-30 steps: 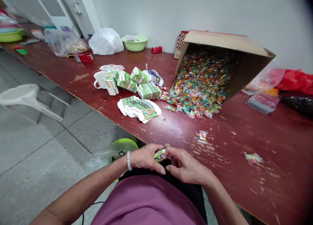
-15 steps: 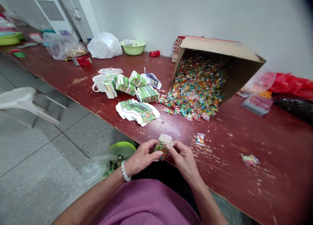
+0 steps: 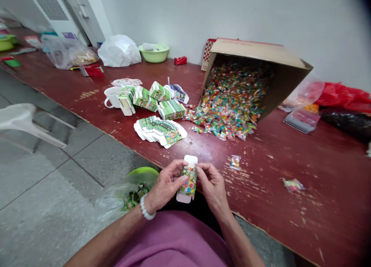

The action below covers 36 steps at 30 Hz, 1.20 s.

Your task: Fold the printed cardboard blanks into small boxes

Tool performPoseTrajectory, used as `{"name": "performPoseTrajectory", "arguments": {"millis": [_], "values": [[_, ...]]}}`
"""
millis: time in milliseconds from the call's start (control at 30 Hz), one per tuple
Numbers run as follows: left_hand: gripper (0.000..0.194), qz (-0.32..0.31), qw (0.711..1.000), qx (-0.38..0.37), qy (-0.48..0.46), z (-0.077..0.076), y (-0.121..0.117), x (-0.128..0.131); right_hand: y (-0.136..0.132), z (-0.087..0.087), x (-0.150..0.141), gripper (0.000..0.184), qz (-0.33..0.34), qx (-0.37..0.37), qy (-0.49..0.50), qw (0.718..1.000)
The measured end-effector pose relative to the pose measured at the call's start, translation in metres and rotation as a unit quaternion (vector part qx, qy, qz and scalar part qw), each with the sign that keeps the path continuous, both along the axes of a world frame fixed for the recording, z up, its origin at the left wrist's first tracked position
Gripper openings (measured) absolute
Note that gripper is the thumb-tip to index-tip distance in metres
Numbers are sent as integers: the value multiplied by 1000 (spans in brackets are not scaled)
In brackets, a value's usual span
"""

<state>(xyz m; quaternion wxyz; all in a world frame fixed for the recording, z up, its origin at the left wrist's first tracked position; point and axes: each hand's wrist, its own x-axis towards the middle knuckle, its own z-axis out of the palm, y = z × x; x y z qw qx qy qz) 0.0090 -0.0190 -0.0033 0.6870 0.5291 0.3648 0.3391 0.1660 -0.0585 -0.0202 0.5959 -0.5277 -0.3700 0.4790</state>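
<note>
A small green printed candy box (image 3: pixel 189 183) with white end flaps is held upright at the table's near edge. My left hand (image 3: pixel 167 182) grips it from the left, thumb across the printed front. With thumb and fingertips, my right hand (image 3: pixel 212 182) pinches the box's upper right edge by the raised top flap. The lower flap also stands out. Beyond the hands lies a fanned stack of flat green cartons (image 3: pixel 160 130). Small candy packets (image 3: pixel 232 120) spill from a tipped cardboard box (image 3: pixel 290 77). One loose packet (image 3: pixel 235 162) lies to the right of my hands.
Banded carton bundles (image 3: pixel 172 110) and a white mug (image 3: pixel 112 97) stand behind the fanned stack. Another candy packet (image 3: pixel 293 185) lies far right. A plastic-lined green bin (image 3: pixel 142 170) holding dark wrappers is below the table edge at left. A white plastic stool (image 3: pixel 26 118) stands on the floor.
The candy box has turned so its printed front faces me, with flaps showing at both ends. My right fingers have shifted to its upper edge. The view has moved slightly.
</note>
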Motion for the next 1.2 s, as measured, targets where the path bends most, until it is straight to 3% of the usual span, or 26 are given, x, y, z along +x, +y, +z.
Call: {"name": "performPoseTrajectory", "arguments": {"millis": [133,267,400,500,633,733,833,1033,1200], "values": [[24,-5,1000,1,21,4,4,-3,7,5,12,31,68,-54,34,996],[22,-12,998,28,53,10,5,-5,11,9,14,42,77,-50,79,993],[29,21,999,9,32,11,3,-6,6,13,12,30,114,-37,16,993],[50,43,996,-75,-18,9,0,-5,1,13,9,26,88,-3,-22,996],[54,-81,962,-250,-71,3,-3,0,-2,13,8,20,72,31,-108,991],[66,-87,944,-311,-61,-3,-5,5,-2,14,12,20,111,74,-212,968],[64,-55,954,-291,-42,-5,-5,9,-1,14,16,23,144,74,-219,962],[66,-66,975,-213,-3,-7,-7,14,6,12,16,25,159,0,-139,977],[73,-89,984,-151,39,-8,-7,11,13,14,15,29,170,-45,-2,984]]}}
